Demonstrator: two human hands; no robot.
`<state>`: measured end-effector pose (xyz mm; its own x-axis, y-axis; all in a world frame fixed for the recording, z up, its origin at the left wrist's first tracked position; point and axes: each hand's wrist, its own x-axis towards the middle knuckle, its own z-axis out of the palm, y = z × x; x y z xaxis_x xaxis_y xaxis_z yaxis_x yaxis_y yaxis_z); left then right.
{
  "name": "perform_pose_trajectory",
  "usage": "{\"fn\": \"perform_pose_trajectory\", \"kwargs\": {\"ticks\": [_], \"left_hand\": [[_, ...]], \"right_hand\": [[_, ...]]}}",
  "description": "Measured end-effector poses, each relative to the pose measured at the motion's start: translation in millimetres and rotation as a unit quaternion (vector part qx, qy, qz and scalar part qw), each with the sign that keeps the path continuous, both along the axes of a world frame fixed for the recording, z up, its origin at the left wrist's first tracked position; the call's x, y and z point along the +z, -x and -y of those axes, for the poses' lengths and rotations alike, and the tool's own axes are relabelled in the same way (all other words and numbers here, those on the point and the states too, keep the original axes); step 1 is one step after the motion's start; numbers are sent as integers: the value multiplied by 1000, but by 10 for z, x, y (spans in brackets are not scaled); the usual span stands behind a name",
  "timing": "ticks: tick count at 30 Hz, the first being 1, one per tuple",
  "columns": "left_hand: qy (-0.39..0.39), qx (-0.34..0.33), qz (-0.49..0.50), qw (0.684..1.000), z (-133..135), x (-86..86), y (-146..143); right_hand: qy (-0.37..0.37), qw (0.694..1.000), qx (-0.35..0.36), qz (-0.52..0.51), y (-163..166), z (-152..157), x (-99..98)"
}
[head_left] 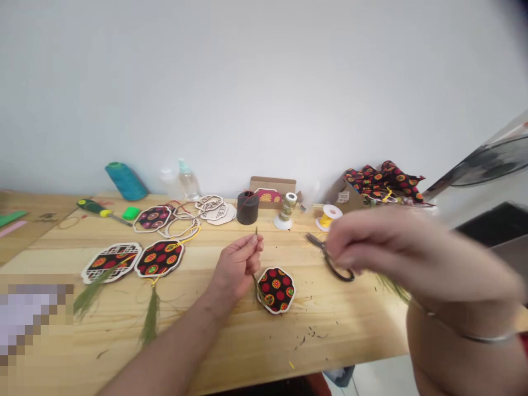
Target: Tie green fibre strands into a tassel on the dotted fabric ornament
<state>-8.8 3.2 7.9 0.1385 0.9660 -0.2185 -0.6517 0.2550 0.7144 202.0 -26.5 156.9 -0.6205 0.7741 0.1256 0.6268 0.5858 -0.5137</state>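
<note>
My left hand (pixel 239 265) is closed in a pinch on a thin green thread end that sticks up above the fingers. Just right of it lies a small fabric ornament (pixel 276 289) with red and yellow dots on black. My right hand (pixel 371 247) is raised close to the camera and smeared by motion; its fingers look curled, and I cannot make out whether they hold anything. A pair of scissors (pixel 335 263) lies on the wooden table (pixel 247 341) behind that hand. Green thread strands (pixel 391 287) trail under my right wrist.
Two finished ornaments with green tassels (pixel 136 261) lie at the left, with wooden cut-out frames (pixel 181 217) behind. A teal thread cone (pixel 126 180), screwdriver (pixel 99 209), clear bottles (pixel 187 179), dark spool (pixel 247 208), yellow cord spool (pixel 330 215) and a box of patterned fabric (pixel 381 184) line the wall. A fan (pixel 487 162) stands right.
</note>
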Motion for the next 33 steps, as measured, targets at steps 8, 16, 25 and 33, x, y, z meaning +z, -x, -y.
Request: {"fn": "perform_pose_trajectory", "kwargs": {"ticks": [8,16,25,33], "left_hand": [[24,-92,-52,994,62,-48,-59],[-1,-155,-125,980,93,-55,-74],[11,-98,-120,988,89,-101,-92],[19,-62,-117,991,77,-94,-89]], "right_hand": [[-76,987,3,145,387,-270,-879],[-37,998,5,54,281,-366,-1015],[238,845,-199,-436,291,-555,-1508],[158,876,-159,-427,384,-435,-1643]]}}
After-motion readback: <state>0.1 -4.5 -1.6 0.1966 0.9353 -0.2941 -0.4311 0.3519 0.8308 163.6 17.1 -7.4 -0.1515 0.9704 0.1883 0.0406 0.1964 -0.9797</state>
